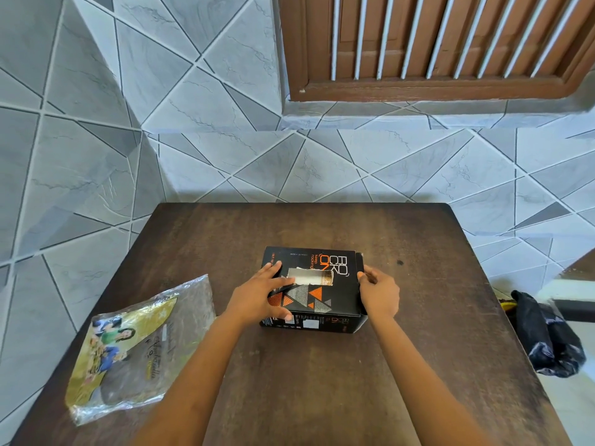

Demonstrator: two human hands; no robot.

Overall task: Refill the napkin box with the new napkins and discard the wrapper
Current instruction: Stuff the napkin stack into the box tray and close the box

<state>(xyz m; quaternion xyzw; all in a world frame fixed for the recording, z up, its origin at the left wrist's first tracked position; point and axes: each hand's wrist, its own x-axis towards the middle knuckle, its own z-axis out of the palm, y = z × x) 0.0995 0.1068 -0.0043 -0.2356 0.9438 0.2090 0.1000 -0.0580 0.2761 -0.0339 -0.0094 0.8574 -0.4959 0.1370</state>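
At table centre, black napkin box [314, 289] lies flat, slot upward, white napkin seen in slot. Box top pressed by left hand [257, 297], fingers spread flat, nothing gripped. Right-end flap pinched by right hand [380, 294]. Empty wrapper [135, 349] laid at near left on table [322, 381]. Black bag [547, 333] seen off right edge.

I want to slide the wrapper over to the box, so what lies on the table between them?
Head view: only the left hand and forearm cross there; otherwise bare table between wrapper and napkin box.
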